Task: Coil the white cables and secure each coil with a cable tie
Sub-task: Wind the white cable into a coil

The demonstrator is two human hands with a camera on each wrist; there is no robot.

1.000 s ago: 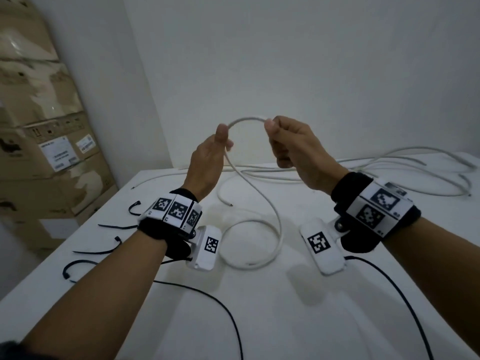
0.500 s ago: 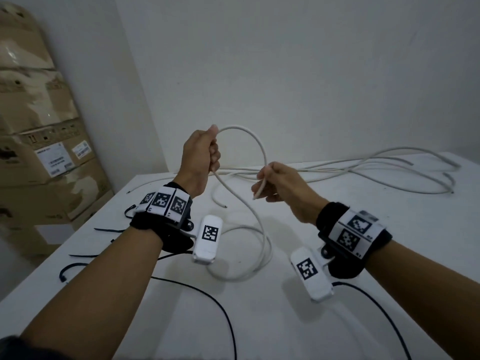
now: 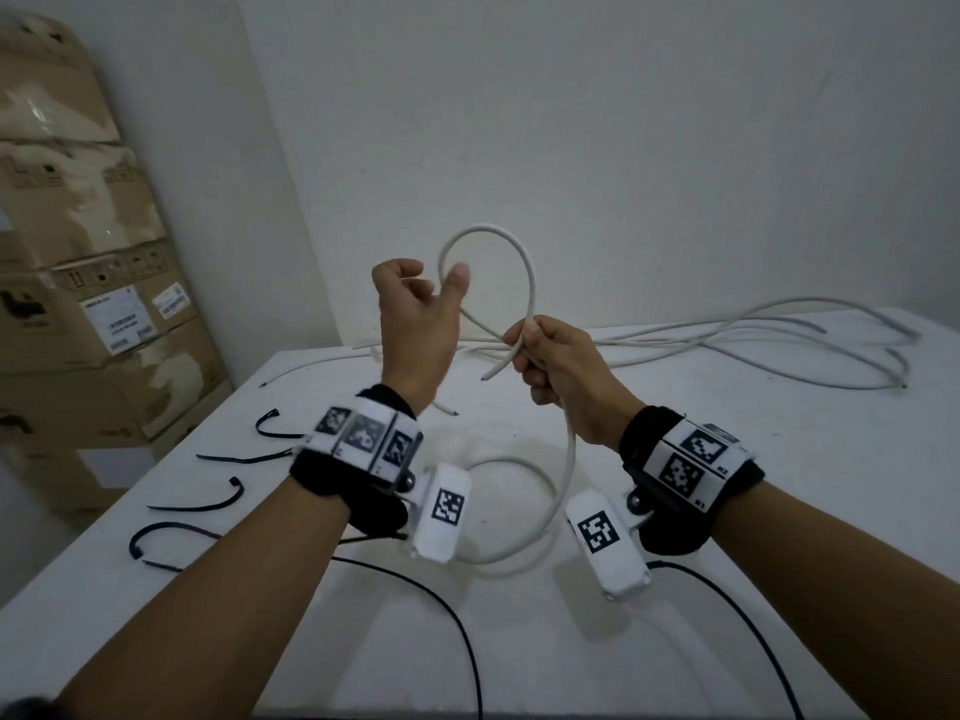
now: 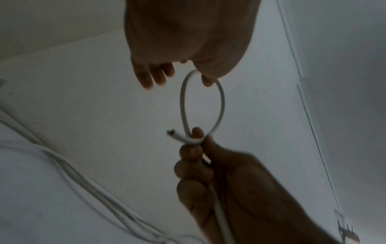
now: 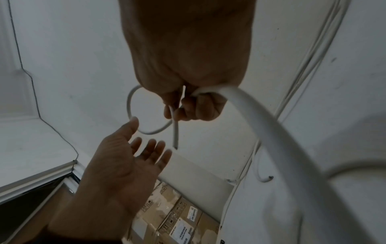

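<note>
Right hand point(image 3: 561, 376) gripping white cable point(image 3: 524, 262) loop, left hand point(image 3: 415, 324) beside, fingers relaxed

I see a plain white wall point(image 3: 623, 148) ahead of me, meeting a second white wall point(image 3: 197, 122) at a corner on the left. Against that left wall stands a stack of brown cardboard boxes point(image 3: 78, 283), taped and carrying white printed labels point(image 3: 118, 324) I can't read. A white table point(image 3: 519, 641) fills the lower part of my head view, its far edge against the wall ahead. The light is dim and even, greyish. In the right wrist view there is what may be a dark doorway point(image 5: 27, 201), though it's murky
</note>
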